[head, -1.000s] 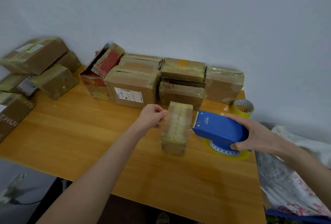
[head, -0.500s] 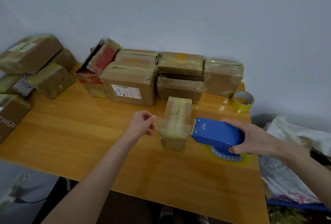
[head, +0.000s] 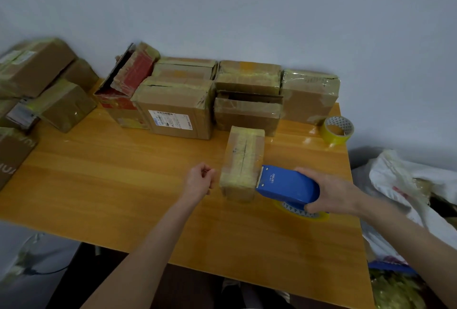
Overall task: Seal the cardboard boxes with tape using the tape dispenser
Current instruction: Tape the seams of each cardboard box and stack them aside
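Hands first: our left hand [head: 199, 181] sits on the near side of the wooden table [head: 111, 185], fingers curled in with nothing visible in them, just left of the small taped box [head: 243, 163] and not touching it. Box stands mid-table, between both hands. Blue tape dispenser [head: 286, 186] has its toothed edge against the box's right side. Our right hand [head: 331, 192] grasps the dispenser from the right, its yellow tape roll [head: 303, 212] underneath. Elsewhere: box pile [head: 49, 86] far left, row of taped boxes [head: 178, 108] along the wall, spare tape roll [head: 337, 129] far right, white bag [head: 400, 180] off the table's right edge.
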The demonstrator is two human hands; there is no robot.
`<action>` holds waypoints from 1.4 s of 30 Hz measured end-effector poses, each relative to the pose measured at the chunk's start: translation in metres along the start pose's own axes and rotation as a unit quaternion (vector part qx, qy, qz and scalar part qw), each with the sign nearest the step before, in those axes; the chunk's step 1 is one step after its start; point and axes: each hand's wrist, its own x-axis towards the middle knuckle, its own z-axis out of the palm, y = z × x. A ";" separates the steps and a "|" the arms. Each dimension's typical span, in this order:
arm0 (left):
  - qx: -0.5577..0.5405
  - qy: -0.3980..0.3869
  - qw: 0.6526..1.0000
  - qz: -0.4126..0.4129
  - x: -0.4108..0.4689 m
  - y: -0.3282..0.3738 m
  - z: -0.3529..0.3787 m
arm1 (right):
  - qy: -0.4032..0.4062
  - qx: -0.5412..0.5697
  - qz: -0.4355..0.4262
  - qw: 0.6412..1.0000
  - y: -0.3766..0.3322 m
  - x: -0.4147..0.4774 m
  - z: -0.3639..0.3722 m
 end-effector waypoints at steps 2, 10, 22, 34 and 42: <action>0.011 -0.018 1.000 -0.003 0.002 -0.002 0.008 | -0.009 0.002 0.007 1.000 0.001 0.004 0.003; 0.145 -0.084 0.986 -0.008 0.000 -0.021 0.009 | -0.004 0.014 0.008 1.000 0.001 0.013 0.009; 0.473 -0.090 0.816 0.320 -0.041 0.005 0.033 | 0.050 0.038 -0.054 0.997 0.012 0.011 0.011; 0.474 -0.084 0.808 0.341 -0.039 0.002 0.030 | 0.017 0.056 -0.017 0.998 0.059 -0.015 0.002; 0.451 -0.087 0.824 0.332 -0.039 0.004 0.035 | 0.006 -0.117 0.007 0.993 0.032 0.010 0.012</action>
